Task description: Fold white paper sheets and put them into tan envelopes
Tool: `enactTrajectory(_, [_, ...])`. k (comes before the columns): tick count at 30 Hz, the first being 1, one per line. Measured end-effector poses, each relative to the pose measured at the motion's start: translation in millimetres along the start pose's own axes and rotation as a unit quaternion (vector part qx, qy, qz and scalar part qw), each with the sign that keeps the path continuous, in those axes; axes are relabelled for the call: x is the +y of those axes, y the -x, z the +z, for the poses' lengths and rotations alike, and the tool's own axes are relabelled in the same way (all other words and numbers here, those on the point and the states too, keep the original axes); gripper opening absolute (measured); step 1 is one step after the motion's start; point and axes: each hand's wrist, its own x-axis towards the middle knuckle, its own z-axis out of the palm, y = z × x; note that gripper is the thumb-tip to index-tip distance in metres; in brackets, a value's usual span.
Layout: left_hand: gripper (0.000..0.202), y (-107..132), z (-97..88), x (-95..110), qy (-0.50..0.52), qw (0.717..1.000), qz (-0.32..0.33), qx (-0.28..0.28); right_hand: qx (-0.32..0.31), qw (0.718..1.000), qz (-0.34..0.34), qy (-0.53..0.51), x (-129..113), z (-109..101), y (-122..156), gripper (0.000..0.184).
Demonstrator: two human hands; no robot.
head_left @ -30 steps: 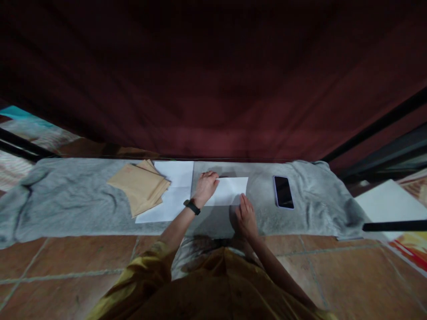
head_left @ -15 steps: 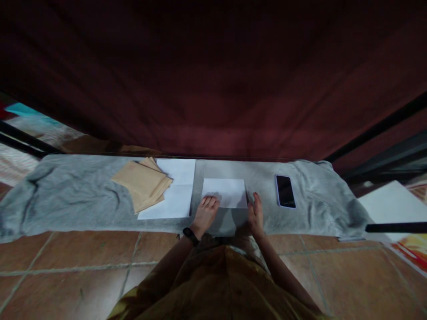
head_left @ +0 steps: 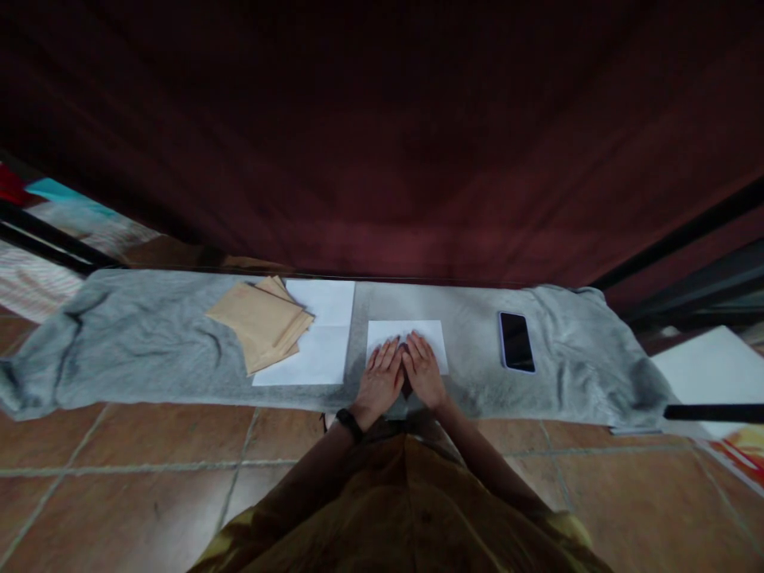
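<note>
I see the left hand [head_left: 380,376] and right hand [head_left: 423,374] spread flat, gripping nothing, over the small paper [head_left: 387,329] on grey cloth [head_left: 471,342]; it looks already folded. Left of it, a larger sheet [head_left: 328,344] lies unfolded beneath brown envelopes [head_left: 258,322].

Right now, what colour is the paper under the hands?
The paper is white; it shows best in the head view.
</note>
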Motion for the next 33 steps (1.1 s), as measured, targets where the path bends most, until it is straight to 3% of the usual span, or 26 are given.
enactTrajectory(4, [0.054, -8.0, 14.5, 1.2, -0.020, 0.999, -0.024, -0.030, -0.025, 0.997, -0.003, 0.072, -0.2, 0.3, 0.9, 0.052])
enactTrajectory(8, [0.056, -3.6, 23.9, -4.6, -0.032, 0.998, -0.045, -0.029, -0.010, 0.993, 0.017, 0.114, 9.3, -1.6, 6.7, 0.053])
enactTrajectory(17, [0.056, -5.2, 20.6, -6.7, -0.051, 0.993, -0.104, -0.009, 0.039, 0.988, 0.076, 0.131, 20.7, -1.9, 15.8, 0.057])
enactTrajectory(24, [0.056, -43.8, 27.7, 10.0, 0.001, 0.999, -0.045, -0.028, 0.028, 0.989, 0.074, 0.123, 20.9, -2.6, 15.7, 0.057])
enactTrajectory(28, [0.058, -53.8, 32.1, 2.3, -0.002, 0.998, -0.053, -0.038, 0.039, 0.989, 0.072, 0.126, 21.2, -3.0, 17.2, 0.057])
enactTrajectory(33, [0.058, -48.4, 32.7, -11.4, -0.009, 0.998, -0.066, -0.018, 0.033, 0.988, 0.077, 0.132, 17.3, -3.4, 10.2, 0.055])
